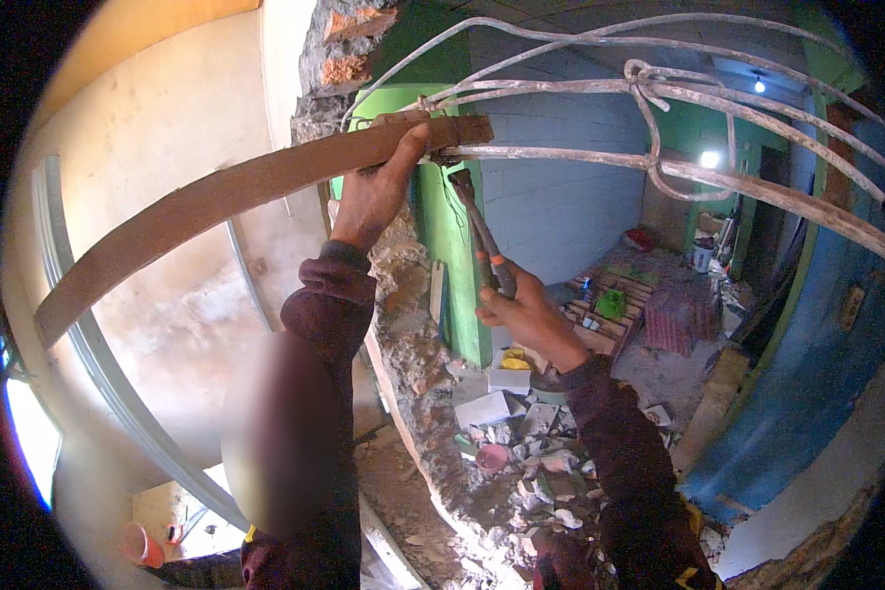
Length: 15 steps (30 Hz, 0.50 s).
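My left hand [376,197] is raised and closed around a long brown wooden board [221,192] near its right end, thumb along the front face. That end of the board meets a cage of bent steel reinforcing bars [560,154], which runs off to the right. Just below the bars, my right hand [531,320] grips a pair of pincers [479,228] by handles with orange bands. The pincer jaws point up, close beneath the bar by the board's end; whether they touch any thin wire there I cannot tell.
A broken brick wall edge [408,324] runs down the middle. Rubble [541,492] covers the floor below. Light metal channels [133,393] lean at the left, by an orange bucket [143,546]. A wooden pallet [615,295] and a green bag [611,304] lie in the blue-walled room.
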Available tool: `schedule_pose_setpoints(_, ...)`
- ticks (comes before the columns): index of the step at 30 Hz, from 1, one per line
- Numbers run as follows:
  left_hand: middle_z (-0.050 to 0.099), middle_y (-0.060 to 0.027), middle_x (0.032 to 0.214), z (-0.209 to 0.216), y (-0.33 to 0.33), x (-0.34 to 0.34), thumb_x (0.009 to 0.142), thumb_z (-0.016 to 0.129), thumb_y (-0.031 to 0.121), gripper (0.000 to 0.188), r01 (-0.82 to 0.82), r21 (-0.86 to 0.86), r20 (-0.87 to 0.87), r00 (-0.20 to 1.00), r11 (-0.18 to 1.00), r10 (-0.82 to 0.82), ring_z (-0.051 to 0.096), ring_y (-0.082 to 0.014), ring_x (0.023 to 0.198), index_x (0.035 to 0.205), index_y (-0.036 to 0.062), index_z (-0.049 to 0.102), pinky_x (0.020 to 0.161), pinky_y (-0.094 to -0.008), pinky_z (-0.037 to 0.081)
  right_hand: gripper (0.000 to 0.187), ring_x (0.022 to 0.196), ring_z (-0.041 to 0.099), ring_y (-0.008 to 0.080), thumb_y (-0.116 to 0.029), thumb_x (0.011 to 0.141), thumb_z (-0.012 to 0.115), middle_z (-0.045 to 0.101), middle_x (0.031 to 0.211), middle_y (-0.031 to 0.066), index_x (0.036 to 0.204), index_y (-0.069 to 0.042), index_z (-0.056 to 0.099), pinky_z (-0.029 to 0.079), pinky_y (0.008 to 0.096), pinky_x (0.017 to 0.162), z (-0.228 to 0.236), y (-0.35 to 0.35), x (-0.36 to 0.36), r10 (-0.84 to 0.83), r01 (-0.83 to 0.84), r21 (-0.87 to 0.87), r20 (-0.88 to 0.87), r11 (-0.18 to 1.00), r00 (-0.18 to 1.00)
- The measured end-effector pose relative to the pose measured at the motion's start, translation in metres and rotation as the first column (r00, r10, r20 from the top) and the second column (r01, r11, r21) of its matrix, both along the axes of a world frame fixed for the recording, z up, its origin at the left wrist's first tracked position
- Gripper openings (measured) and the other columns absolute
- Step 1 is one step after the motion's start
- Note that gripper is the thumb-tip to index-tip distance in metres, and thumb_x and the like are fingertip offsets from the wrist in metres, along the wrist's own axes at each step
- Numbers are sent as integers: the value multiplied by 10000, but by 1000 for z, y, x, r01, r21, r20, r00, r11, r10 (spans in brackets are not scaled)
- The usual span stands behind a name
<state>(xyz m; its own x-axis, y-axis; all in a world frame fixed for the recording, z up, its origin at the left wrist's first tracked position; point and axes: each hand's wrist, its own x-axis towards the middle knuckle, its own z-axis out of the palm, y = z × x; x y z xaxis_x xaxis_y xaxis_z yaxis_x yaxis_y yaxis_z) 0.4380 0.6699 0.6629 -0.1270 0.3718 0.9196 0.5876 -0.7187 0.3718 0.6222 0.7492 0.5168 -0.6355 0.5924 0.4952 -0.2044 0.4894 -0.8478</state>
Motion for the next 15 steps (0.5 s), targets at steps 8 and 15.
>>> schedule_pose_setpoints(8, 665, -86, 1140, -5, 4, 0, 950, 634, 354, 428, 13, -56, 116, 993, 998, -6, 618, -165, 1034, 1202, 7, 633, 946, -304, 483, 500, 980, 653, 222, -65, 972, 546, 495, 1110, 60, 1439, -43, 370, 581, 346, 883, -7, 4, -16, 88, -82, 68, -90, 994, 992)
schedule_pose_setpoints(15, 665, -89, 1148, -4, 6, 1, 953, 625, 358, 425, 5, -11, 90, 996, 1000, -4, 625, -182, 1059, 1201, 12, 639, 954, -331, 492, 517, 1028, 658, 251, -69, 989, 519, 495, 1239, 113, 1469, -47, 328, 580, 357, 913, -4, 0, -8, 221, -214, 73, -117, 974, 968)
